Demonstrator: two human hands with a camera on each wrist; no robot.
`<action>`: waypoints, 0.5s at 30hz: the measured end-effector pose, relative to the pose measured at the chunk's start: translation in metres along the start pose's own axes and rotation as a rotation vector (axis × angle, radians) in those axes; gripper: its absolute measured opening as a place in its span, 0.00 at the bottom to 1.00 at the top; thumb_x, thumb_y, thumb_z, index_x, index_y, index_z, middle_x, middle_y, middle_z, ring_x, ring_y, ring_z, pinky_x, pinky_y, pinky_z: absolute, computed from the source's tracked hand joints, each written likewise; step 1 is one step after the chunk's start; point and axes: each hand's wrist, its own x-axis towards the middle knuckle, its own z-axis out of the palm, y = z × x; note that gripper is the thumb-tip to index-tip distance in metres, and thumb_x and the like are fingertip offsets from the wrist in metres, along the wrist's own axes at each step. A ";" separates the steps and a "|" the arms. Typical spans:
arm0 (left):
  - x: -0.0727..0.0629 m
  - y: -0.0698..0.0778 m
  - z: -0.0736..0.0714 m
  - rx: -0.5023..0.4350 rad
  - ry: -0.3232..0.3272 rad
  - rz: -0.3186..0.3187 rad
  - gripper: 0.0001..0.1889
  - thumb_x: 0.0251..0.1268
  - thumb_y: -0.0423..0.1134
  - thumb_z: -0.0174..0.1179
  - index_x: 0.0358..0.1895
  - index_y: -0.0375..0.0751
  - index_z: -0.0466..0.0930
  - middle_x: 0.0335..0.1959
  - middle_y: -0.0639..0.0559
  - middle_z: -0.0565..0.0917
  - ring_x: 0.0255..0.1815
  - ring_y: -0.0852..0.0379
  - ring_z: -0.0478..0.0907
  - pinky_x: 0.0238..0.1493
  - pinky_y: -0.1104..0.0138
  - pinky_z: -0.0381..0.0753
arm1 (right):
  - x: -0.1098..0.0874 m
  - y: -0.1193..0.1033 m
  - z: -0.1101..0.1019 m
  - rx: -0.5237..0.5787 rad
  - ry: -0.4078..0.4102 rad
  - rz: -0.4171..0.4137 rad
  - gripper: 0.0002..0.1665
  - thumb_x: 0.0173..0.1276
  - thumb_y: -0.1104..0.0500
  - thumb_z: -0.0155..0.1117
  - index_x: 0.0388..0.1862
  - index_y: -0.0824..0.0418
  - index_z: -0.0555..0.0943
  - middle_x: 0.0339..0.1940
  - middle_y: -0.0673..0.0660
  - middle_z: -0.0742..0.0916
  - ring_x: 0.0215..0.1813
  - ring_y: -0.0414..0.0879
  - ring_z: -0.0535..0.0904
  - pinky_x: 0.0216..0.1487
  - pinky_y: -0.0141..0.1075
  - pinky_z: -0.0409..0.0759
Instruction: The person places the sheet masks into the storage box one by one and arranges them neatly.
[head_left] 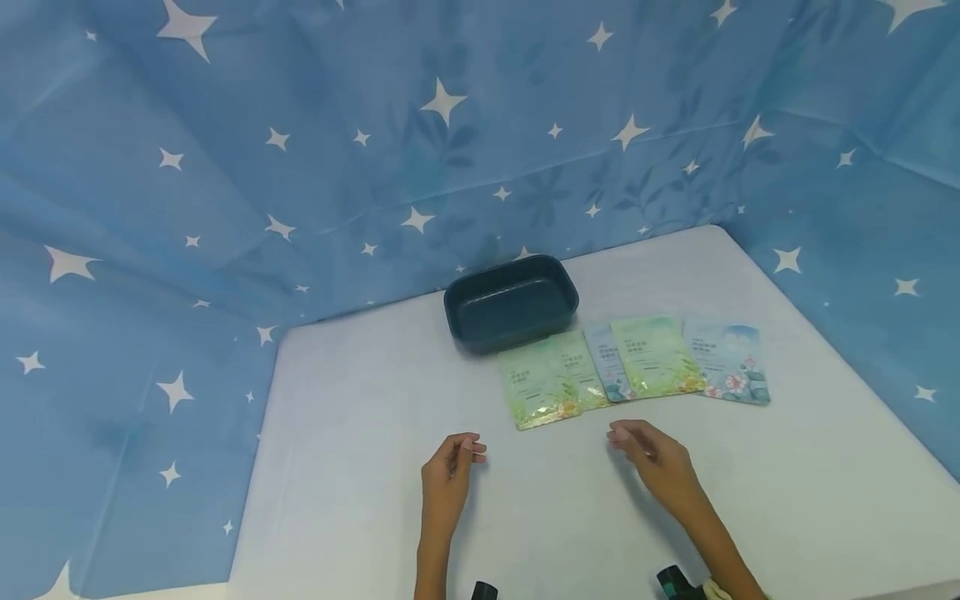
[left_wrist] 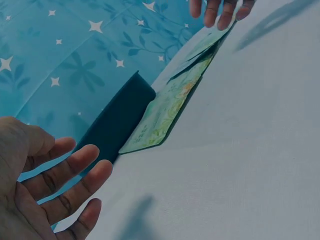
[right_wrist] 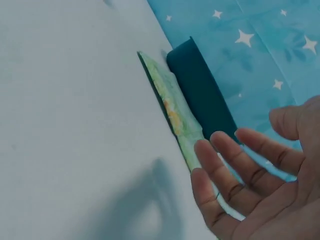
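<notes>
Several flat sachets lie overlapping in a row on the table, some green like the leftmost sachet, others blue like the rightmost sachet. Behind their left end stands a dark teal rectangular basin. My left hand hovers over the table in front and to the left of the sachets, fingers loosely bent and holding nothing. To the right, my right hand is just in front of the row, also bare, its fingers relaxed. Both wrist views show spread, loosely bent fingers, with the basin and sachets beyond.
A white-covered table carries everything. Blue cloth with white stars hangs along its back, left and right sides. Dark wrist devices show at the bottom edge, one of them by the right forearm.
</notes>
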 end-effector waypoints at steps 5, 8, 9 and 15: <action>0.003 -0.002 0.001 -0.023 -0.010 -0.022 0.15 0.75 0.46 0.53 0.46 0.37 0.82 0.36 0.50 0.88 0.37 0.53 0.87 0.49 0.69 0.87 | 0.000 0.005 -0.005 0.119 -0.030 0.095 0.23 0.78 0.50 0.51 0.58 0.67 0.77 0.51 0.65 0.87 0.45 0.36 0.86 0.47 0.34 0.89; 0.005 -0.005 0.001 0.004 -0.017 -0.047 0.17 0.74 0.49 0.54 0.47 0.38 0.81 0.36 0.51 0.88 0.37 0.54 0.87 0.48 0.72 0.86 | 0.000 0.008 -0.008 0.132 -0.018 0.118 0.25 0.78 0.48 0.51 0.61 0.67 0.74 0.54 0.66 0.85 0.45 0.33 0.85 0.48 0.32 0.89; 0.005 -0.006 0.000 0.015 -0.016 -0.055 0.17 0.73 0.50 0.54 0.48 0.39 0.81 0.35 0.51 0.88 0.37 0.54 0.87 0.47 0.74 0.86 | 0.000 0.009 -0.010 0.129 -0.012 0.119 0.26 0.78 0.48 0.51 0.61 0.66 0.74 0.55 0.66 0.84 0.45 0.31 0.85 0.47 0.31 0.88; 0.018 -0.008 0.002 0.058 0.018 -0.079 0.16 0.73 0.51 0.55 0.47 0.41 0.81 0.33 0.50 0.89 0.34 0.56 0.87 0.43 0.72 0.86 | 0.003 0.014 -0.028 0.073 0.040 0.073 0.24 0.78 0.51 0.53 0.63 0.66 0.72 0.58 0.67 0.81 0.43 0.21 0.79 0.42 0.24 0.86</action>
